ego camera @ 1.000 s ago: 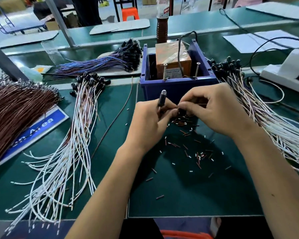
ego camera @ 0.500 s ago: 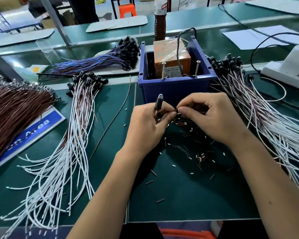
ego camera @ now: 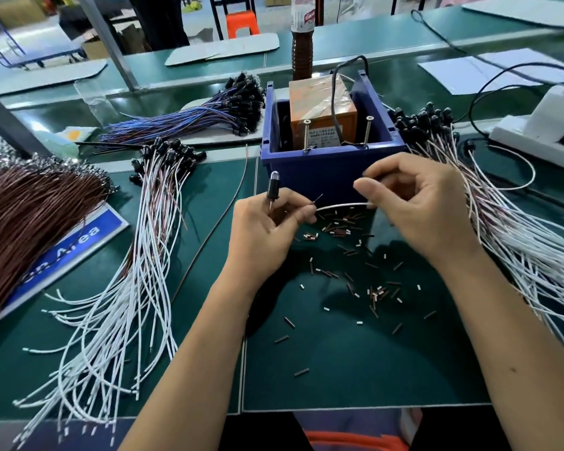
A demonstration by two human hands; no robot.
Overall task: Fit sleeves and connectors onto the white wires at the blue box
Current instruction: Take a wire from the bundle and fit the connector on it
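Here both hands work just in front of the blue box (ego camera: 326, 177), which stands on the green table (ego camera: 355, 369). The left hand (ego camera: 267, 236) pinches one end of a white wire (ego camera: 342, 206) between thumb and forefinger, and also holds a black connector (ego camera: 273, 189) that stands upright, its clear tip pointing up. The right hand (ego camera: 417, 203) pinches the wire's other end with curled fingers. The wire runs nearly level from hand to hand, left to right, close to the box front. Below the hands, short dark and white sleeves (ego camera: 339, 224) lie scattered on the table. Left of the left hand lies a fan of white wires (ego camera: 118, 320) with black ends, and beyond it a brown bundle (ego camera: 23, 216) over a blue sign (ego camera: 75, 249) reading "Area". Right of the right hand lies another wire bundle (ego camera: 518, 242). Inside the box sits an orange block (ego camera: 319, 105) with two screws; its label is too small to read.
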